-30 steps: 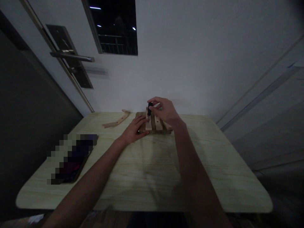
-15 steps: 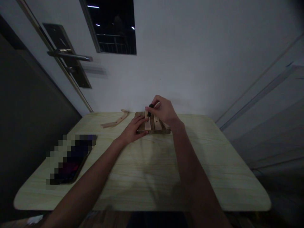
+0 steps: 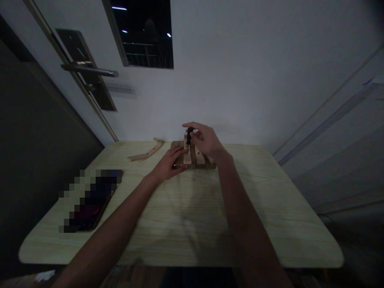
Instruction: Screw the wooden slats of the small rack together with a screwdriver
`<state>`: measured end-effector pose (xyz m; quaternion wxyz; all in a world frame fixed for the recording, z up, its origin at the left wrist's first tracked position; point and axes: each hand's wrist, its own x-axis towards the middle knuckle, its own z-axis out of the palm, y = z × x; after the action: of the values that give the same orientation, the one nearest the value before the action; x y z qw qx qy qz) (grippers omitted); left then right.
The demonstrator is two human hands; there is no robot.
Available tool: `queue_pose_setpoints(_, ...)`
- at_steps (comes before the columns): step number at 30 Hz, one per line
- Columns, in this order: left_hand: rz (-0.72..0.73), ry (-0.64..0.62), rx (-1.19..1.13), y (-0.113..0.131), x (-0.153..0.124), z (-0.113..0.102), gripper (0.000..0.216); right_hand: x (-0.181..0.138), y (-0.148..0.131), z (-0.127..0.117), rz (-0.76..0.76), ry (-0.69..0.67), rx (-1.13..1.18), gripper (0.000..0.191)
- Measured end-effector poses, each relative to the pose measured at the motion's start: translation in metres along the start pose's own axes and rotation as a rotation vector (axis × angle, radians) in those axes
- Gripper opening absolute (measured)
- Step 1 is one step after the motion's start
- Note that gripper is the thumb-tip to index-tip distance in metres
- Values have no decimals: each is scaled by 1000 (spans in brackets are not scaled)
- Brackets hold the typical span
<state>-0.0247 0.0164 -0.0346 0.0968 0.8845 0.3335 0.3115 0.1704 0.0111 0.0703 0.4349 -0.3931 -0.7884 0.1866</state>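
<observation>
My right hand (image 3: 207, 140) is closed around the black handle of a small screwdriver (image 3: 189, 137), with the index finger stretched out above its top. The screwdriver stands nearly upright, its tip down at a pale wooden strip (image 3: 187, 159). That strip lies on a brown wooden board (image 3: 193, 162), beside a second pale strip (image 3: 199, 157) with a dark hole. My left hand (image 3: 168, 165) grips the board's left side, fingers over the top and thumb along the near edge. Its fingertips lie close to the screwdriver tip. Whether a screw sits under the tip is too small to tell.
A bent pale wooden piece with holes (image 3: 147, 154) lies left of the board on the light wood-grain table (image 3: 180, 216). A phone (image 3: 96, 204), partly pixelated, rests at the table's left. Behind the table stands a white door (image 3: 240, 80) with a metal handle (image 3: 90, 71).
My right hand's fingers have shifted on the screwdriver handle; the index finger has lifted and extended, baring more of the handle. My left hand and the board look unmoved.
</observation>
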Motion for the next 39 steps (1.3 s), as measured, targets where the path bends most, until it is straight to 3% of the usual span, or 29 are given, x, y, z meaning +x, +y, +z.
queue_pose_setpoints(5,-8,5,4,0,0,0,62,2,0,1,58,20,-47,25)
queue_pose_setpoints(10,-14,-4,16,1,0,0,62,3,4,2,13,51,-78,12)
queue_pose_setpoints(15,-14,-2,12,2,-1,0,61,3,5,2,40,103,-44,20)
queue_pose_setpoints(20,-10,1,9,1,-1,0,61,2,4,2,-13,59,10,16)
queue_pose_setpoints(28,-3,7,-4,2,0,0,59,0,5,0,-15,36,-21,29)
queue_pose_setpoints(33,-5,9,7,-1,-1,2,60,2,3,-2,39,50,-67,21)
queue_pose_setpoints(39,11,15,-1,0,0,1,60,4,7,1,-4,95,-1,16)
